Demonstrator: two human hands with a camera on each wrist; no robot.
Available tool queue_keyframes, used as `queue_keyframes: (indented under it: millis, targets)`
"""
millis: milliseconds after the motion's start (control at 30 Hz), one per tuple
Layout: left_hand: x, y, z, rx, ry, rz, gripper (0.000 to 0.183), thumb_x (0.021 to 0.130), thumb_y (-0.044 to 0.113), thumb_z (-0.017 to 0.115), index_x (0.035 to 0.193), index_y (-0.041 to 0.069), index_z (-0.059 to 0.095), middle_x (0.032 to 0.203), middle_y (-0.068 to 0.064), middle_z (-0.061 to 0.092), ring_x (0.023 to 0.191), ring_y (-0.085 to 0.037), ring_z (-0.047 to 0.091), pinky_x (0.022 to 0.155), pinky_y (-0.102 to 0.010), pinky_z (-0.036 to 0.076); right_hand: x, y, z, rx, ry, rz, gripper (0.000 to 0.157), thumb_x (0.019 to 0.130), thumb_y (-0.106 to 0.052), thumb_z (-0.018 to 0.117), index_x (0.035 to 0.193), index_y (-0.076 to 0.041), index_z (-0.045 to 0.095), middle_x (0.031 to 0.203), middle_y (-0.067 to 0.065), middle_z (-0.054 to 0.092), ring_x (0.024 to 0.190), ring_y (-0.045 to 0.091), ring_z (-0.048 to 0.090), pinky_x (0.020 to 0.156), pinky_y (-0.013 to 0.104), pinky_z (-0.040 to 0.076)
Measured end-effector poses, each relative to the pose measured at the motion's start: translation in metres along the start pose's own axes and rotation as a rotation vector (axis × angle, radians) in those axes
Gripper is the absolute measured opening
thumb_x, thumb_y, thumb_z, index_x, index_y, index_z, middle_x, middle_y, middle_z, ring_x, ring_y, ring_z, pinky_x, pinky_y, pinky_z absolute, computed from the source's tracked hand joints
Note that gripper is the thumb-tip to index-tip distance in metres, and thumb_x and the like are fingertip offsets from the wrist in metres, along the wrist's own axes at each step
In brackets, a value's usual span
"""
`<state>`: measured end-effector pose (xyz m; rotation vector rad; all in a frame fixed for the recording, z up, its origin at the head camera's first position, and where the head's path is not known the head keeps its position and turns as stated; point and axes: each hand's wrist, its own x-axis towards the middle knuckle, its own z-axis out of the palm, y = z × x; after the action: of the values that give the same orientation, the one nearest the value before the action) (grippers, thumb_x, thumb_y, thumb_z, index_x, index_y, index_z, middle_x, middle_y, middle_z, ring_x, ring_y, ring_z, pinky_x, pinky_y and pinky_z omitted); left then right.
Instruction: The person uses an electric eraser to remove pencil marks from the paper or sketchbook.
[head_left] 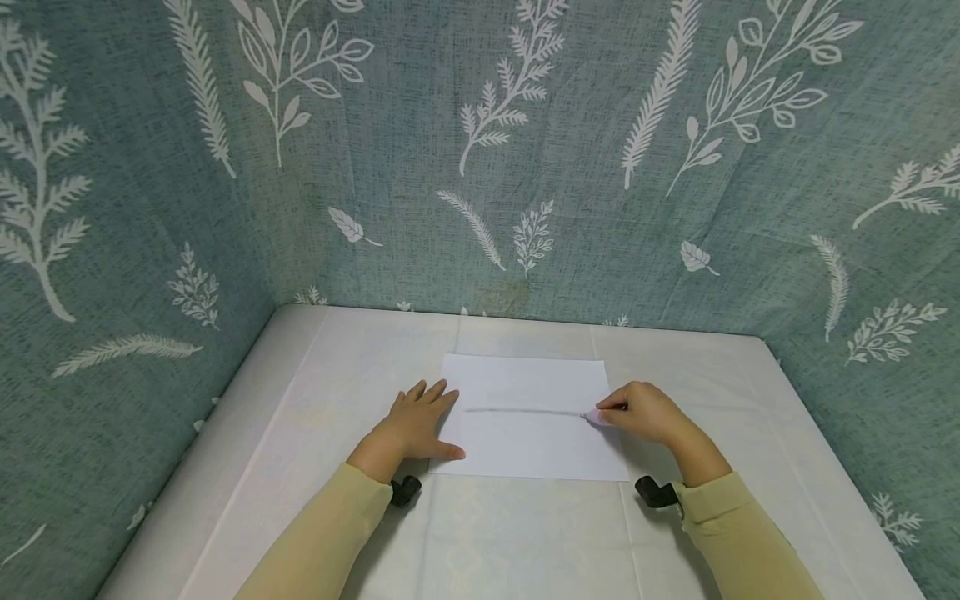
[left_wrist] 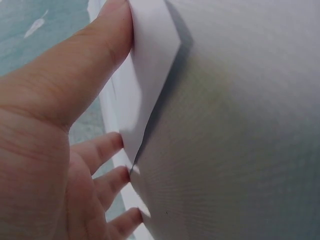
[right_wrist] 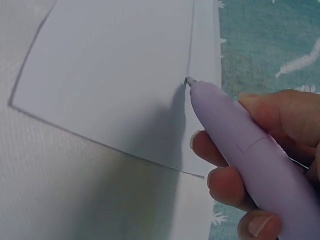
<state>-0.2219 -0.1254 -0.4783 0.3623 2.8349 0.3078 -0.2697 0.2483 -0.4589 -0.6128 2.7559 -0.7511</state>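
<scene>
A white sheet of paper lies on the table in the head view. My left hand rests on its left edge with the fingers spread; in the left wrist view the thumb presses on the sheet. At the sheet's right side my right hand grips a thick lilac pen between thumb and fingers. Its small grey tip touches the paper at the right end of a thin grey line, which runs across the sheet from near the left hand.
A white cloth covers the table. Green fabric with white leaf prints stands behind it and along both sides. Dark wrist-worn devices show below the left hand and by the right sleeve.
</scene>
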Motion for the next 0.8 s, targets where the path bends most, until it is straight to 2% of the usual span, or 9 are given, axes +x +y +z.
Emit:
queue_keyframes:
  millis: [200, 467, 800]
  targets:
    - [0.0009, -0.0002, 0.0017, 0.021, 0.003, 0.000, 0.105, 0.062, 0.069, 0.068, 0.146, 0.020, 0.029, 0.152, -0.007, 0.019, 0.138, -0.037, 0.012, 0.106, -0.059, 0.013, 0.0002, -0.0002, 0.0000, -0.009, 0.018, 0.012, 0.019, 0.084, -0.020, 0.067, 0.097, -0.010, 0.074, 0.098, 0.008, 0.069, 0.079, 0.013, 0.057, 0.064, 0.029, 0.045]
    - [0.0013, 0.0004, 0.0021, 0.021, 0.006, -0.008, 0.106, 0.061, 0.069, 0.068, 0.146, 0.020, 0.029, 0.152, -0.007, 0.019, 0.138, -0.038, 0.012, 0.106, -0.059, 0.013, 0.0006, 0.0008, -0.0009, -0.009, -0.023, -0.003, 0.017, 0.084, -0.019, 0.067, 0.097, -0.011, 0.074, 0.098, 0.006, 0.069, 0.078, 0.011, 0.056, 0.062, 0.028, 0.045]
    - [0.0023, 0.0000, 0.0036, 0.022, 0.009, -0.012, 0.106, 0.061, 0.069, 0.068, 0.146, 0.021, 0.029, 0.153, -0.007, 0.018, 0.138, -0.038, 0.011, 0.106, -0.059, 0.013, 0.0012, -0.0003, -0.0006, -0.005, 0.016, 0.011, 0.018, 0.084, -0.020, 0.067, 0.097, -0.011, 0.074, 0.099, 0.007, 0.069, 0.087, 0.017, 0.061, 0.067, 0.031, 0.048]
